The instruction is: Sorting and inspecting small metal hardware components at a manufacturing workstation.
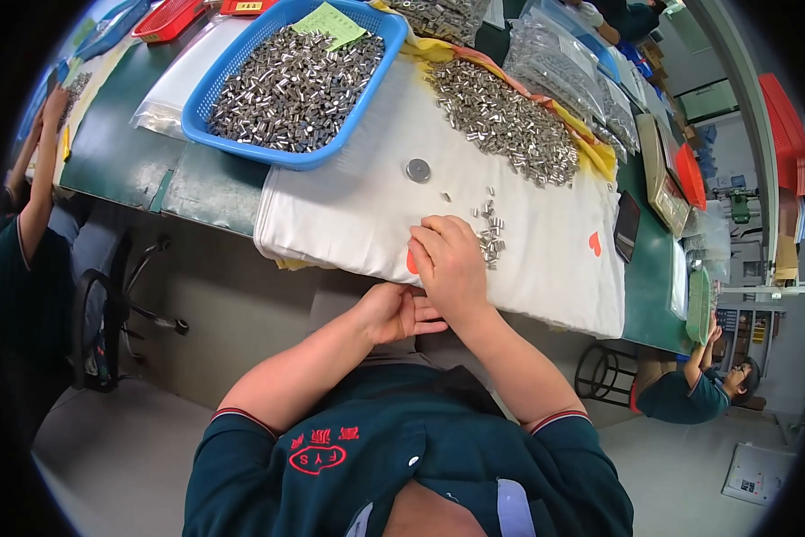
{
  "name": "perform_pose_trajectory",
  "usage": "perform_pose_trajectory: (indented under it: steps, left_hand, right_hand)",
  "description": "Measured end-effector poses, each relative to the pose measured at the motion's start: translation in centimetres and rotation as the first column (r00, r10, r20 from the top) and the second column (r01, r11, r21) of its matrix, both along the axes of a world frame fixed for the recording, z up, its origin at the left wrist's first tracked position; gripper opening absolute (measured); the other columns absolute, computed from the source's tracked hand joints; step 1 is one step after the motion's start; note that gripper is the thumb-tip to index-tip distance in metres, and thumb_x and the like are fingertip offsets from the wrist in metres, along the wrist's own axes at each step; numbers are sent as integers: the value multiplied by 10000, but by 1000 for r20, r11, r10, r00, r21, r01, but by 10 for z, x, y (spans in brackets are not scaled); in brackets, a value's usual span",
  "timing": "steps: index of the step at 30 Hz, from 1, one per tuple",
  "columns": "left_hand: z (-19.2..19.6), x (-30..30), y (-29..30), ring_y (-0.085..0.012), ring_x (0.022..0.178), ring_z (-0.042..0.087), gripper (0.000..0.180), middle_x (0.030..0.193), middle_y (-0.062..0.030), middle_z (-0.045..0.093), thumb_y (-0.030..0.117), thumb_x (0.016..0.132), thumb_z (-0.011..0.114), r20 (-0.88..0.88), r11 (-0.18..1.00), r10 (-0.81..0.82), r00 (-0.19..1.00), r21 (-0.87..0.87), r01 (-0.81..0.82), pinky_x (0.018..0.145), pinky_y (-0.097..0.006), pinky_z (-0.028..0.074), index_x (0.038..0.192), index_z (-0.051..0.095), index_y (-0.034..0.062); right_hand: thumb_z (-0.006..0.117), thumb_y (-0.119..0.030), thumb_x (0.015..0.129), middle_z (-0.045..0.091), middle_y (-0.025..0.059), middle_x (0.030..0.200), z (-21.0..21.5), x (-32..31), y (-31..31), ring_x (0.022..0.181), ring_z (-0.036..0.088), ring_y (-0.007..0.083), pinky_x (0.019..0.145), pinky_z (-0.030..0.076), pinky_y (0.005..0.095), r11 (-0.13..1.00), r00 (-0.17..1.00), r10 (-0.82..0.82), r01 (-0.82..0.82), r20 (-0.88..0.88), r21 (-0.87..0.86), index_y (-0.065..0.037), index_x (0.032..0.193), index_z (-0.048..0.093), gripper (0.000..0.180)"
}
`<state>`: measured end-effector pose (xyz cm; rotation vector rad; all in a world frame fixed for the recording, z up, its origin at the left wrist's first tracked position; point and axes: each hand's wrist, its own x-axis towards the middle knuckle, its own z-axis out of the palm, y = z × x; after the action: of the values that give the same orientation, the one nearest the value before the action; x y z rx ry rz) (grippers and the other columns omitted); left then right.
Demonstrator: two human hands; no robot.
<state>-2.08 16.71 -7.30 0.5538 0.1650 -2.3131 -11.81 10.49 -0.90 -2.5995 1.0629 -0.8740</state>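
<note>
Two bare hands are at the front edge of a white cloth (340,210). Right hand (453,264): back upward, fingers close together and bent downward; whether they pinch a part cannot be told, the tips being partly hidden. A loose cluster of small metal cylinders (491,234) lies on the cloth just to the right of this hand, apart from the fingertips. One single cylinder (446,197) lies just beyond the knuckles; farther out sits a round grey disc (418,170). Left hand (393,313): lower, palm turned up, fingers loosely extended beneath the right hand. Beyond both: a large cylinder heap (510,121) and, leftward, a filled blue basket (306,160).
</note>
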Motion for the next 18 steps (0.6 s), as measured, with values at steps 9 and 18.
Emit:
perform_pose_trajectory:
  steps: [9,18]
  left_hand:
    - [-31,-20,-1,-250,983,558,383,1093,-120,539,325,930,270,-352,995,83,932,-20,-96,813,-389,484,1112,461,48]
    - [-5,-19,-5,-247,978,550,375,1070,-154,521,269,927,281,-19,1000,24,1000,-6,-24,811,-373,489,1108,448,-15]
  right_hand:
    - [627,-32,670,563,89,886,-3,-18,29,866,525,270,739,438,348,999,996,12,-15,86,31,-14,829,609,161]
    - [634,-6,646,562,108,898,1,-46,56,828,542,277,709,451,350,980,976,185,-191,112,53,-15,871,600,227]
